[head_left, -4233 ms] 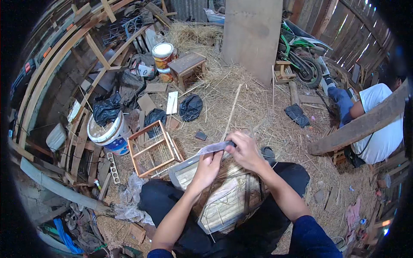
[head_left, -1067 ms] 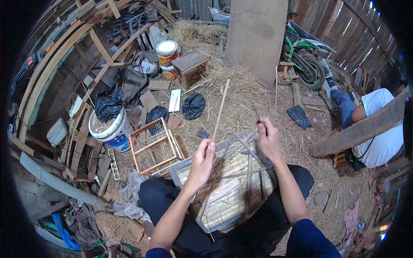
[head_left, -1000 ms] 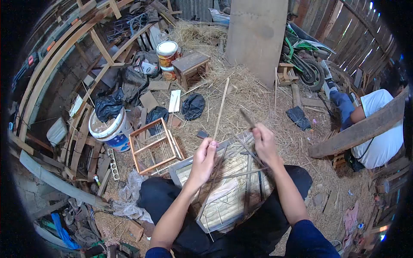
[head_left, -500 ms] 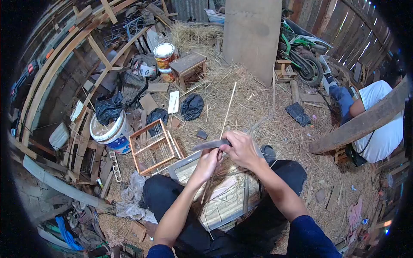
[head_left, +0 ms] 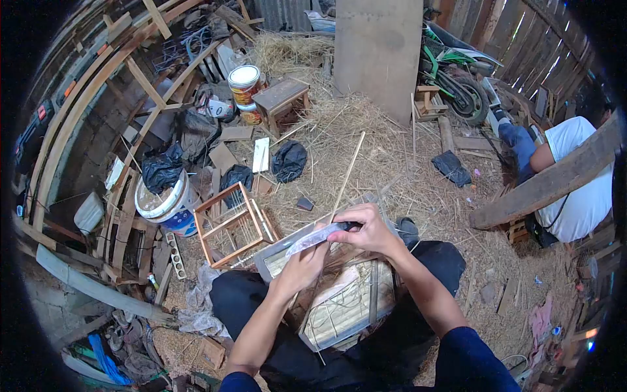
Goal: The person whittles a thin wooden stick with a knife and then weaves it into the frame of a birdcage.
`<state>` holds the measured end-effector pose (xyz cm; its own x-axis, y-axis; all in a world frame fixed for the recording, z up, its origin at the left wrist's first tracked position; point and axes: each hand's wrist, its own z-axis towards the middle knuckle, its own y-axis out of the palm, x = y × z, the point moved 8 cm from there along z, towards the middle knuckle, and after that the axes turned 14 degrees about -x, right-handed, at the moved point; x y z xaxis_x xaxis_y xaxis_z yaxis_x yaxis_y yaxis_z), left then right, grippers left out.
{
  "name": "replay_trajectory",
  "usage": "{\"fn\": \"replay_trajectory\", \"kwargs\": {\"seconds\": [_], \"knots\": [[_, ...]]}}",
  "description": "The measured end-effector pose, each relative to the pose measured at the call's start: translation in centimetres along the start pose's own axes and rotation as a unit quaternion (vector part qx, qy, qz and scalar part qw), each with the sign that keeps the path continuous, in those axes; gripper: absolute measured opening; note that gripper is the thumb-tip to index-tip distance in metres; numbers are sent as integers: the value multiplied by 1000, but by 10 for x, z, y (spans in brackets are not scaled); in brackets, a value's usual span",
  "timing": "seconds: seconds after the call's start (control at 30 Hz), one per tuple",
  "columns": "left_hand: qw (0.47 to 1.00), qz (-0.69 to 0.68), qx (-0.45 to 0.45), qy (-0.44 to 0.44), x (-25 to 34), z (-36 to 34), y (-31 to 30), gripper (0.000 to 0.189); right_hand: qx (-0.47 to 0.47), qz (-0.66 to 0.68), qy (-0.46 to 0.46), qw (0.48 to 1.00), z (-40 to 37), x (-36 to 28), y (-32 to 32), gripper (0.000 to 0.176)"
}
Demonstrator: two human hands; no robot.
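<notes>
My right hand is closed round the black handle of a knife, its blade angled down to the left over my left hand. My left hand grips a thin wooden or bamboo strip, which runs up and away past the blade and back toward my lap. Where blade and strip meet is partly hidden by my fingers. Between my legs lies a slatted panel with a grey edge, with thin slivers and a dark flat bar on it.
A small wooden frame stands left of the panel, beside a white bucket. Farther off are a wooden stool, paint cans and a green motorbike. A person in a white shirt sits at right, behind a slanting beam.
The knife blade has turned so that its flat side shows more, and it sits slightly lower. My left hand has shifted down and left. The strip's far end has swung slightly right.
</notes>
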<state>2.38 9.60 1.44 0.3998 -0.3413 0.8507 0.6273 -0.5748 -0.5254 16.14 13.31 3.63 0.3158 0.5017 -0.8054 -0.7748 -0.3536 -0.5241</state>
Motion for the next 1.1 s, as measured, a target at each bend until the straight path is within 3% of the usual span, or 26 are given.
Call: {"fn": "replay_trajectory", "kwargs": {"seconds": [0.07,0.17,0.33,0.4,0.43,0.47,0.57,0.7,0.8,0.87,1.1], "knots": [[1000,13,6,8,-7,-3,3,20,-1,-7,-2,1000,-1,0,-1,32],[986,-133,-15,-97,-9,-8,-1,22,31,-30,-40,998,1,-4,-4,32],[972,-207,-13,-110,-20,-11,-5,23,55,-72,-59,994,6,-3,-4,32],[940,-324,-38,-101,-11,-21,-2,23,208,84,52,973,-8,60,-35,32],[918,-381,-53,-95,-6,-25,0,24,247,68,123,959,-17,68,-70,32],[981,-189,-36,12,-1,-24,-9,26,285,51,191,938,-26,72,-101,32],[938,-339,-18,-68,-13,-30,-34,28,254,-116,103,955,-23,52,-100,33],[884,-455,77,-66,-34,-40,-50,33,253,-57,100,961,-24,66,-70,33],[857,-505,92,-47,-44,-37,-49,32,204,-60,127,969,-3,43,-56,34],[824,-554,107,-51,-45,-36,-50,32,197,-75,88,974,5,32,-41,34],[779,-620,77,-48,-41,-18,-44,38,99,-109,79,986,25,8,-4,34]]}}
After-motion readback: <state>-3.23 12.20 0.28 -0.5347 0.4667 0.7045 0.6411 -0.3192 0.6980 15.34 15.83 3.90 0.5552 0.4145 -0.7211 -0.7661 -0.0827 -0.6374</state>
